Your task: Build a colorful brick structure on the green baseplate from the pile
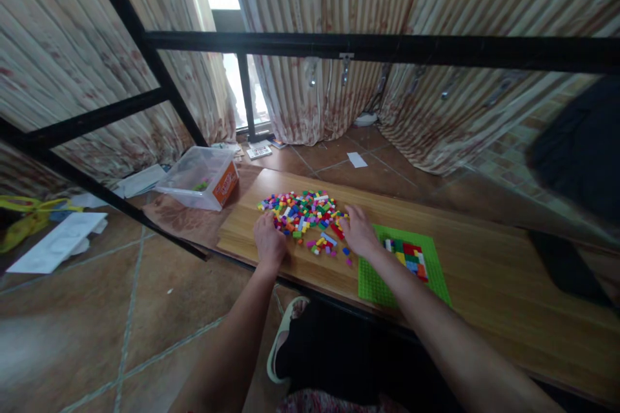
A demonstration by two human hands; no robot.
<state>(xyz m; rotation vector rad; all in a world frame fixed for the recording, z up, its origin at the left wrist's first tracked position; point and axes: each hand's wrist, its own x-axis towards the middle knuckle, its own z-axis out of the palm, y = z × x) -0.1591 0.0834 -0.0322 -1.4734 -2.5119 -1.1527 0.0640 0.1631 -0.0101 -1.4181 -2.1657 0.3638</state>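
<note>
A loose pile of small multicoloured toy building bricks (305, 210) lies spread on the wooden table. My left hand (270, 240) rests at the pile's left edge, its fingers loosely bent and apart, touching the bricks. At the right edge, my right hand (359, 231) reaches in with fingers apart over a few bricks; a red brick (338, 231) lies beside its fingertips. Under my right forearm is a green baseplate (387, 290), partly covered by the arm. Joined red, green, yellow, blue and white bricks (411, 257) sit on it. No brick shows in either hand.
A clear plastic box (191, 171) with an orange label stands beyond the table's left end, a few green pieces inside. Black metal bars (310, 44) cross in front of the curtains. A dark flat object (569, 264) lies on the wooden table (484, 264) at right.
</note>
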